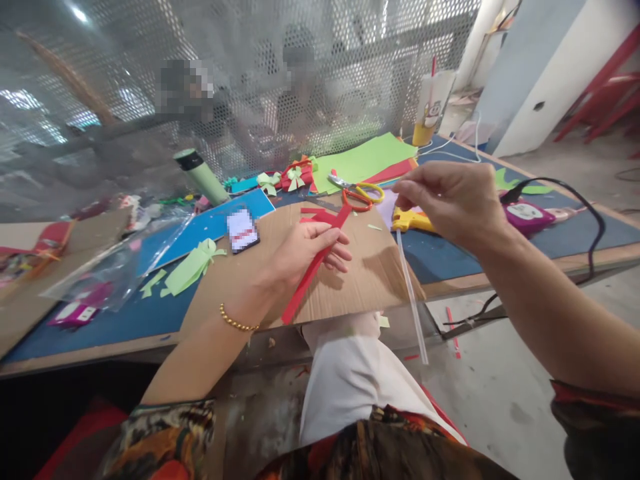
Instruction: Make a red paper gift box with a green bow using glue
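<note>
Two hands are working above the cardboard sheet [350, 280]: the left hand [300, 257] is gripping a red paper strip [313, 270], the right hand [450, 200] pinching what looks like a clear glue stick [411, 293], dangling past the table edge; it may be slipping floorward.

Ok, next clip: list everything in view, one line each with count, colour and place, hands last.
red paper strip: 1, red, in the left hand over the cardboard
glue stick: 1, translucent white, hanging from the right hand
cardboard sheet: 1, brown, at the table's front edge
scissors: 1, orange and yellow handles, behind the cardboard
glue gun: 1, yellow, under the right hand
green paper sheet: 1, light green, far side
bottle: 1, pale green, lying by the mesh
paper bows: several, green and red, far centre
left hand: 1, gold bracelet, pinching the strip
right hand: 1, pinching the glue stick's top
</note>
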Demonstrator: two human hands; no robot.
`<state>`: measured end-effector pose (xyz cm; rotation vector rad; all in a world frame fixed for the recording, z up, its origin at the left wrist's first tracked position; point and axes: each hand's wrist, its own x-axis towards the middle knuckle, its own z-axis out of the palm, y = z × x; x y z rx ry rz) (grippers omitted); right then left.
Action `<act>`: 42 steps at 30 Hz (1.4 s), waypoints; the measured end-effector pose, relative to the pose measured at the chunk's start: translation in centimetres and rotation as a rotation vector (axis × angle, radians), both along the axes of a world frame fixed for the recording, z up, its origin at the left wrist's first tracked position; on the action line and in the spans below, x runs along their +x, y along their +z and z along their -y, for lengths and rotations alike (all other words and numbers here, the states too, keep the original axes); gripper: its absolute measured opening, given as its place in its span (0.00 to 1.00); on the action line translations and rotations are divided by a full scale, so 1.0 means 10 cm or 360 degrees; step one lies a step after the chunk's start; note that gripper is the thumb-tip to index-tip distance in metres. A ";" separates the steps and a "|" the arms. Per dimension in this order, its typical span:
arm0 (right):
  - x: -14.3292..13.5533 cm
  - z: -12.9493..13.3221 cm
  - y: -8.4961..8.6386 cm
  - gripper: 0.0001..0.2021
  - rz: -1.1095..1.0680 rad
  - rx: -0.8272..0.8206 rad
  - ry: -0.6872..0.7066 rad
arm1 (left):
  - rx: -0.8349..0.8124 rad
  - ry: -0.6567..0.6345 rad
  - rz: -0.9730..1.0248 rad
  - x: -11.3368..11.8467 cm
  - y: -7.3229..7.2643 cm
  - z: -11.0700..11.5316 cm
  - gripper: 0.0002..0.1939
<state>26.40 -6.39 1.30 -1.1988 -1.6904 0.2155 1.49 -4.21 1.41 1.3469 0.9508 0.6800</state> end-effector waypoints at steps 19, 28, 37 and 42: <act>0.69 -0.20 -0.68 0.17 0.1471 -0.0504 -0.0576 | 0.0019 0.0063 0.0084 -0.05 -0.23 -0.33 0.14; 0.88 -0.32 -0.80 0.19 0.1368 -0.0388 -0.0440 | 0.0277 0.0238 -0.0094 -0.13 -0.16 -0.36 0.03; 1.00 -0.43 -0.73 0.15 0.1166 -0.0311 -0.0257 | 0.0833 0.0696 -0.0040 -0.48 0.03 -0.68 0.04; 0.86 -0.41 -0.36 0.29 0.0596 -0.0223 -0.0032 | 0.0687 0.0526 -0.0175 -0.46 0.00 -0.65 0.05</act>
